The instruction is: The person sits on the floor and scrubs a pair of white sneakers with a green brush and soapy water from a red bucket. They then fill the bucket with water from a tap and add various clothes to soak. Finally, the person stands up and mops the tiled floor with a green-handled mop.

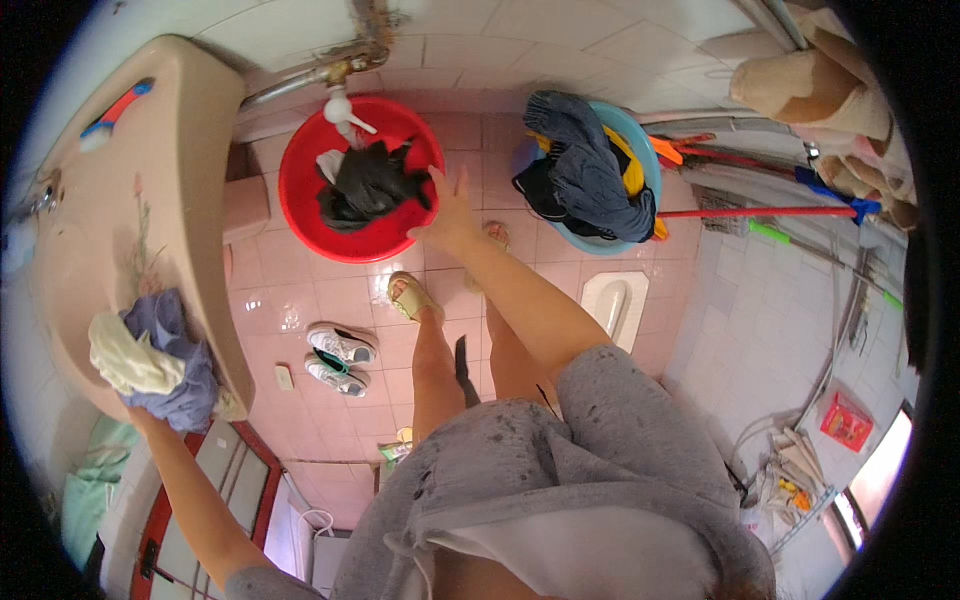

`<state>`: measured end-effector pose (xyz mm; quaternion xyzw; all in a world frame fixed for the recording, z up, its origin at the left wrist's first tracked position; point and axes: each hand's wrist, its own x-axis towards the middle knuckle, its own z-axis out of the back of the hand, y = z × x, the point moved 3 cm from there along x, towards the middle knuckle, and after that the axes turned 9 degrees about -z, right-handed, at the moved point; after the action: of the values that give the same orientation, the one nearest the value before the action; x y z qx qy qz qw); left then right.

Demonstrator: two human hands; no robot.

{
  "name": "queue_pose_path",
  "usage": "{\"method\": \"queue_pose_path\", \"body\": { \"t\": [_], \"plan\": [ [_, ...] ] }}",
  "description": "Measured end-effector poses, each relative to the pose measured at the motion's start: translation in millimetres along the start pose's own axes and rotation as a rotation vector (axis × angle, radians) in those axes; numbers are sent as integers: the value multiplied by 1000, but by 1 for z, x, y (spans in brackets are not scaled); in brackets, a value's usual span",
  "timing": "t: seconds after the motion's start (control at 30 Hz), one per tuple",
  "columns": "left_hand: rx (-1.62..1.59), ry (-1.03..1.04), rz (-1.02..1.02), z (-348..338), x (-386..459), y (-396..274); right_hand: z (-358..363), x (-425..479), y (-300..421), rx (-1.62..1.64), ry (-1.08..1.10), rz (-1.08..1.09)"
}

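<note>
A bunched blue garment and a cream cloth rest over the front end of the pink washbasin. My left hand grips this bundle from below, its fingers hidden by the fabric. My right hand is at the right rim of a red plastic basin, fingers spread and nothing held; whether it touches the rim is unclear. Dark wet clothes, with a small white piece among them, lie inside the red basin. Above them a white tap appears to run water onto the clothes.
A light-blue basin heaped with clothes stands right of the red one. Nearby are a squat toilet and a red-handled mop. Sneakers and a soap-like bar lie on the tiled floor. A brush sits on the washbasin.
</note>
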<state>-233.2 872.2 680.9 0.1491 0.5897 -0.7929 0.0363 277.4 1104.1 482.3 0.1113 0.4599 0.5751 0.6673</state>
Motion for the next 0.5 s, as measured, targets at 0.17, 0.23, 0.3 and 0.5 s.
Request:
{"method": "queue_pose_path", "body": {
  "t": [0.17,0.23,0.3,0.5],
  "plan": [
    [8,-9,4,8,1,4,121,10,-65,-622,-612,28],
    [19,1,4,7,3,4,166,17,-115,-716,-671,-275],
    [26,9,-1,5,6,3,191,29,-151,-682,-475,-638],
    [29,17,-7,9,9,3,210,50,-170,-758,-280,-619]
  ]
}}
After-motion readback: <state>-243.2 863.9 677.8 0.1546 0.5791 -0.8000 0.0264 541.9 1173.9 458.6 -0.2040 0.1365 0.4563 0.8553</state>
